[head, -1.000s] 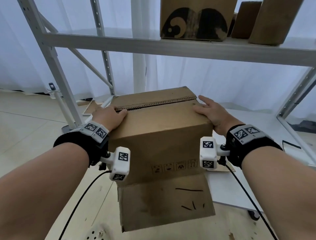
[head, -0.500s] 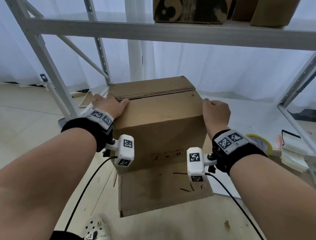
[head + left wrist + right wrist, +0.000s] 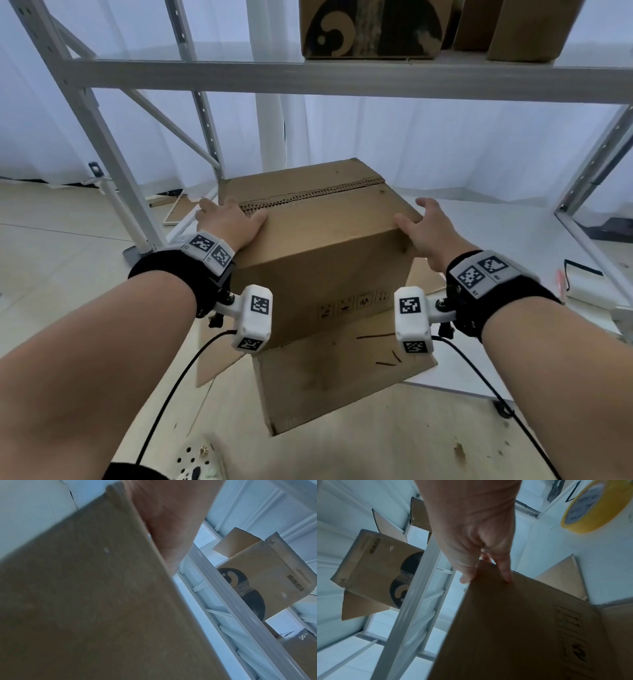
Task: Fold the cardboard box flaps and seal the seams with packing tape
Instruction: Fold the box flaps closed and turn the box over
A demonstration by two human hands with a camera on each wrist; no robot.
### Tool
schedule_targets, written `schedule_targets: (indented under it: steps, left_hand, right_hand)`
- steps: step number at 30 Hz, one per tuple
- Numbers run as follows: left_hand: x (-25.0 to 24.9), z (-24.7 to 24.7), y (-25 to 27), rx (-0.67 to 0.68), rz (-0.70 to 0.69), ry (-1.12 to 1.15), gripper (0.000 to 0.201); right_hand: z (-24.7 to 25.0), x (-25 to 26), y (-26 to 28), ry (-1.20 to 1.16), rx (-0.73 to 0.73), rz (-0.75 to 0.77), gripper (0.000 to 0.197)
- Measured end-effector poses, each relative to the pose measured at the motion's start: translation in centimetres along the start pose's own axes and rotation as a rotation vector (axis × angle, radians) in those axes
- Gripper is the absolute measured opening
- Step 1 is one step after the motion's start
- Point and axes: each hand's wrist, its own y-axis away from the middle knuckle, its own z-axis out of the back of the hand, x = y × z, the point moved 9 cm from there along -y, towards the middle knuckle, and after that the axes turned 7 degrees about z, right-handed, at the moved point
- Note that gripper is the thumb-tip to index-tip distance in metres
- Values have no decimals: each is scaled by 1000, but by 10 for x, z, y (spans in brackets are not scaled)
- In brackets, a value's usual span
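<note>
A brown cardboard box (image 3: 318, 253) stands in front of me with its top flaps folded shut, and a bare corrugated seam (image 3: 308, 196) runs across the top. Its lower flaps (image 3: 342, 373) are splayed out flat around the base. My left hand (image 3: 229, 222) lies over the top left corner, thumb on the top face. At the top right edge my right hand (image 3: 423, 228) has its fingers spread and straight. In the right wrist view those fingertips (image 3: 506, 577) touch the box edge (image 3: 513, 615). A yellow tape roll (image 3: 590, 507) lies on the white surface to the right.
A grey metal rack surrounds the box, with an upright (image 3: 113, 154) at left and a beam (image 3: 342, 82) overhead. Printed cardboard boxes (image 3: 370, 31) sit on the shelf above. Papers (image 3: 582, 291) lie at far right, and a shoe (image 3: 198, 462) is below.
My right hand left the box top, curled at the right edge, and now spreads open against that edge. My left hand has stayed on the left corner.
</note>
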Motion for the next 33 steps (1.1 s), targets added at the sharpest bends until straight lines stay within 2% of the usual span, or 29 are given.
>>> schedule_targets:
  steps: [3,8,13,17,21,27,30,33]
  left_hand:
    - [-5,-2,12,21,-23,44,78]
    - [-12,-8,27,17,-12,122,73]
    - [-17,-17,28,15,24,164,72]
    - [-16,-10,34,-39,17,73,70]
    - [-31,9,39,-126,-97,5,59]
    - [-73,37,70,-203,-327,29,54]
    - [-102,32,92,-182,-452,37,47]
    - [-128,10,113,-87,-520,108,46]
  right_hand:
    - [-3,-1,-6,64,-92,78,42]
    - [-17,-12,-16,124,10,34,52]
    - [-11,-10,-22,293,-35,-17,49]
    - [-13,-10,-5,292,-53,-18,53]
    - [-3,2,11,288,-103,67,54]
    - [19,3,31,291,-96,161,38]
    - [35,-25,41,299,-89,127,34]
    - [66,-57,45,304,-91,50,30]
